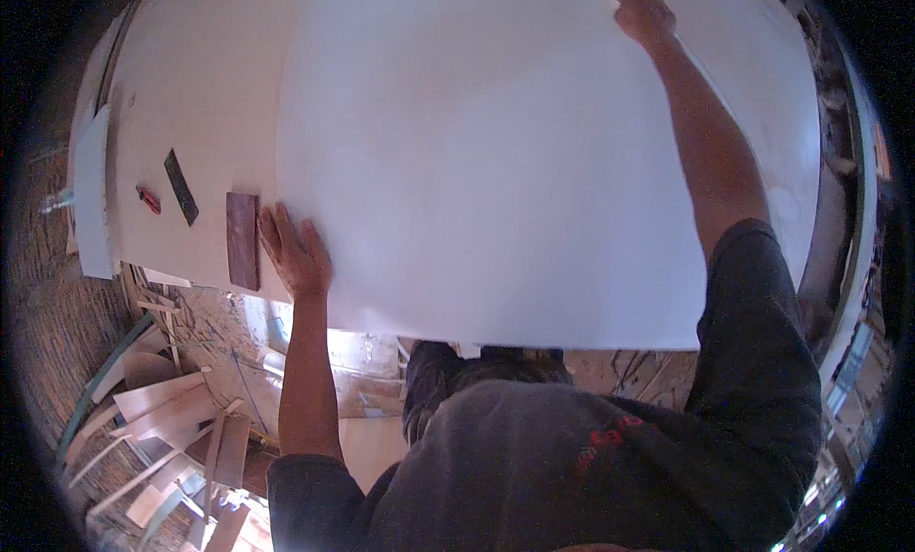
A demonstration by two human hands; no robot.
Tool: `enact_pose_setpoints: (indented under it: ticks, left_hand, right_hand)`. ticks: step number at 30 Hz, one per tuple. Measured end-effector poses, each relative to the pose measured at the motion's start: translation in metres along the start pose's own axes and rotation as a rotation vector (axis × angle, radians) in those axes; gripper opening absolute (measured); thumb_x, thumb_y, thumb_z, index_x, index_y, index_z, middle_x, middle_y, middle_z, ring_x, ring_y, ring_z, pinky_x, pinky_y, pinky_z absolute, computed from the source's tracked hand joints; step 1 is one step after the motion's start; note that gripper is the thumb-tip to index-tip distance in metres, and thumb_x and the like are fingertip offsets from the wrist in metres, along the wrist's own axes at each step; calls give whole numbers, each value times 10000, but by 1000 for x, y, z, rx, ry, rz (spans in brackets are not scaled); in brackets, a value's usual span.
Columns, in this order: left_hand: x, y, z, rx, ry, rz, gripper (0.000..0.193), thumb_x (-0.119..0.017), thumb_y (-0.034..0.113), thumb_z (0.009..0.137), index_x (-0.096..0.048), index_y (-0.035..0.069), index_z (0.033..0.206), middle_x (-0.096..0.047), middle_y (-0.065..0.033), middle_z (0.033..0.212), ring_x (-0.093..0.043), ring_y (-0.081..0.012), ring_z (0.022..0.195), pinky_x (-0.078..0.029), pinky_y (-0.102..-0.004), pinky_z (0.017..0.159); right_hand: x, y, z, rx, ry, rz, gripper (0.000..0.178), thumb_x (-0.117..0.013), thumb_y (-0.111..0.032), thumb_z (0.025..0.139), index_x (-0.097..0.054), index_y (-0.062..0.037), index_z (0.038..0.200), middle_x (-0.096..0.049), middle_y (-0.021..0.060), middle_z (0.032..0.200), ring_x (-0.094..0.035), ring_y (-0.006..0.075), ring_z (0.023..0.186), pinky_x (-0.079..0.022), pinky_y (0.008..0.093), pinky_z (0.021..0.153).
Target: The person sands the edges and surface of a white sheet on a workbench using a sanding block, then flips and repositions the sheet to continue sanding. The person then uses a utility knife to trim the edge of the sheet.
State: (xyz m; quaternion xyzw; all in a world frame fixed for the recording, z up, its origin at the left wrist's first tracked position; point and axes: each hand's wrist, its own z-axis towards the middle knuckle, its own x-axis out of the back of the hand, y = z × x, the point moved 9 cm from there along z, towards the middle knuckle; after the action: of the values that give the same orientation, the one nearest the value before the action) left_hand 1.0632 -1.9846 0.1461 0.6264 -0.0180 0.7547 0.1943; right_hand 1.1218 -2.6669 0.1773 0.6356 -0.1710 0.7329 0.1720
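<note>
A large white sheet (515, 190) lies across a pale wooden board (205, 94), which shows along the left. My left hand (297, 256) rests flat near the sheet's near left corner, fingers stretched out. Just left of its fingertips sits a reddish-brown rectangular block (243, 242). At the far right, my outstretched right hand (646, 16) is closed at the sheet's upper edge area. A small pale bit sticks out beside its fingers; what it grips is too small to make out.
Left of the block lie a dark flat strip (181, 187) and a small red-and-dark tool (149, 199). Below the board's left end, wood offcuts (167, 409) are heaped on the floor. A long pale edge (863, 237) runs along the right side.
</note>
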Motion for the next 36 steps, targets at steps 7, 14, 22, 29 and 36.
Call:
enact_pose_setpoints:
  ticks: [7, 14, 22, 29, 36]
  left_hand:
    - [-12, -8, 2, -20, 42, 42, 606, -490, 386, 1058, -431, -4, 1518, -362, -336, 1567, -296, -479, 1496, -211, -566, 1247]
    - [-28, -12, 12, -33, 64, 73, 677, -463, 488, 1048, -414, 24, 1539, -353, -319, 1579, -271, -447, 1518, -221, -538, 1250]
    - [-31, -13, 9, -34, -2, 34, 697, -466, 520, 1041, -404, 55, 1556, -325, -306, 1595, -248, -438, 1528, -194, -538, 1259]
    - [-25, -4, 5, -89, -27, 42, 675, -471, 475, 1052, -371, 63, 1577, -311, -312, 1591, -217, -449, 1533, -173, -553, 1263]
    - [-14, -6, 3, -115, -19, 5, 643, -516, 375, 1044, -361, 57, 1581, -264, -287, 1629, -208, -467, 1536, -174, -573, 1260]
  right_hand:
    - [22, -56, -181, -20, -174, -103, 267, -582, -185, 944, -672, -162, 1195, -686, 127, 1197, -670, 367, 1140, -586, 549, 912]
    - [47, -130, -438, -42, -327, -74, 232, -648, -134, 851, -656, -141, 1082, -622, 89, 1110, -638, 308, 1073, -608, 478, 760]
    - [97, -146, -608, -359, -200, 193, 173, -727, -129, 840, -667, -132, 1002, -615, 89, 1078, -615, 336, 1090, -545, 490, 855]
    - [79, -174, -534, 22, 22, 48, 354, -732, -16, 689, -648, -151, 1005, -592, 74, 1052, -589, 334, 1054, -538, 449, 824]
    - [48, -156, -377, 31, -34, 17, 329, -721, -92, 706, -665, -128, 1029, -628, 95, 1095, -609, 327, 1050, -576, 447, 772]
